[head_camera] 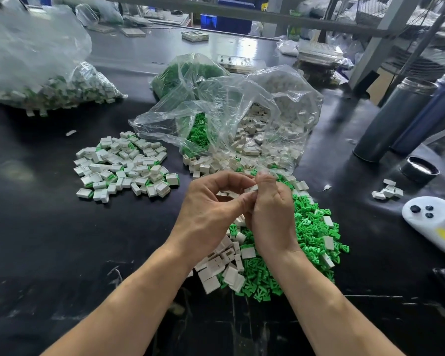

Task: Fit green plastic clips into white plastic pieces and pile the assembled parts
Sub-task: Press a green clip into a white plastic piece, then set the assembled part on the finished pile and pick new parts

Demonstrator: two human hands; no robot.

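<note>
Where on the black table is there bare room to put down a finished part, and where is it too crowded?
Bare table lies left of the left hand, below the pile of assembled parts. Another bare strip runs between the green clips and the white foam piece. It is crowded under both hands and around the open clear bag.

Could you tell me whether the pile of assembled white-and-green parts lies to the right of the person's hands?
No, the pile of assembled parts lies on the black table to the left of both hands, beyond the left hand.

no readable text, labels, brands or numbers, distant signs too blurred
</note>
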